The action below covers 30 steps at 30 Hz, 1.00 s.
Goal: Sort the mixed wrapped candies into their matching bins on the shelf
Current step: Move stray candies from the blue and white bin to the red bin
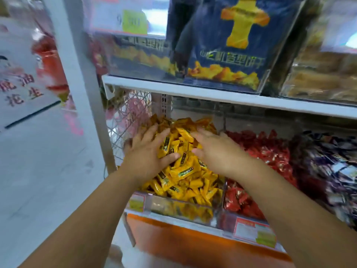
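Observation:
A clear bin [179,207] at the left of the lower shelf is heaped with yellow wrapped candies [185,175]. My left hand [148,153] lies flat on the left side of the heap with its fingers spread. My right hand [216,149] rests on the right side of the same heap, fingers stretched toward the back. Neither hand grips a candy that I can see. To the right, a second bin holds red wrapped candies [266,151]. Beyond it lies a pile of purple and white wrapped candies [328,167].
A white shelf board [212,93] hangs low over the bins and carries dark blue snack boxes [228,45]. A white upright post [90,105] and wire mesh [123,120] close the left side. An orange panel [183,242] runs below the bins. Pale floor lies at left.

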{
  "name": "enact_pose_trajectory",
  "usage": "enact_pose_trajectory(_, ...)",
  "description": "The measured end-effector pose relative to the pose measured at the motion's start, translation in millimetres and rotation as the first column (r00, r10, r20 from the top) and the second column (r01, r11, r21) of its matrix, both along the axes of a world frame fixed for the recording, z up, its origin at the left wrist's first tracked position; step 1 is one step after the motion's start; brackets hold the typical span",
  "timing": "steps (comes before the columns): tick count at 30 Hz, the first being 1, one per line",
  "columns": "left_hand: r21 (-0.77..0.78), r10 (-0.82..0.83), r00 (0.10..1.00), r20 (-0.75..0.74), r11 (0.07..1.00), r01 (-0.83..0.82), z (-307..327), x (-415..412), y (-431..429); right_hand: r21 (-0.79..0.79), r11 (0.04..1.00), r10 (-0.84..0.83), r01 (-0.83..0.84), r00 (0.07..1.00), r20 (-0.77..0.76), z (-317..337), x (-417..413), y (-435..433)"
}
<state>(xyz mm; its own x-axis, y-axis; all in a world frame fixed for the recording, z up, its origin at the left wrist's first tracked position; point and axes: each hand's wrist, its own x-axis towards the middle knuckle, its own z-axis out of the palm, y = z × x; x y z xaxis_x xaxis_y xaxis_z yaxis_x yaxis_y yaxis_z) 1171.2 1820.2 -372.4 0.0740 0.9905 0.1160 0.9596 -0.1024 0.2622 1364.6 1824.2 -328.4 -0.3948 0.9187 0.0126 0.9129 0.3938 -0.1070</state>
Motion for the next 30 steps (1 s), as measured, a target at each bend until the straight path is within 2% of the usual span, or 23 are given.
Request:
enact_pose_trajectory(4,-0.021,-0.012,0.999,0.042,1.000,0.013,-8,-18,5,-0.228,0.971,-0.050,0.074,0.992,0.113,-14,-35,8)
enact_pose_trajectory(9,-0.043,-0.049,0.994,0.099,0.998,0.053,-8,-23,3,-0.226,0.970,-0.058,0.088,0.989,0.133,-26,-47,6)
enact_pose_trajectory(12,-0.009,-0.055,0.982,0.178,0.998,0.057,-2,-21,-2,-0.187,0.982,-0.023,0.036,0.997,0.070,-23,-33,-2)
enact_pose_trajectory(15,0.088,-0.072,0.972,0.223,0.995,0.054,7,-12,-9,-0.028,0.998,0.051,-0.052,0.998,-0.024,-6,-19,-21)
enact_pose_trajectory(17,0.163,-0.109,0.968,0.224,0.984,0.073,14,-1,-17,0.049,0.998,0.055,-0.049,0.990,-0.133,8,0,-35)
enact_pose_trajectory(21,0.270,-0.297,0.928,0.224,0.934,0.234,32,42,-35,0.111,0.990,-0.047,0.085,0.949,-0.310,28,74,-69)
enact_pose_trajectory(24,0.295,-0.479,0.853,0.207,0.862,0.413,36,97,-47,0.073,0.956,-0.229,0.283,0.882,-0.411,33,141,-96)
enact_pose_trajectory(27,0.274,-0.620,0.757,0.209,0.780,0.563,26,158,-57,0.051,0.856,-0.431,0.514,0.765,-0.478,25,212,-118)
enact_pose_trajectory(30,0.251,-0.708,0.678,0.199,0.705,0.663,14,210,-60,0.068,0.757,-0.528,0.650,0.669,-0.524,8,274,-137)
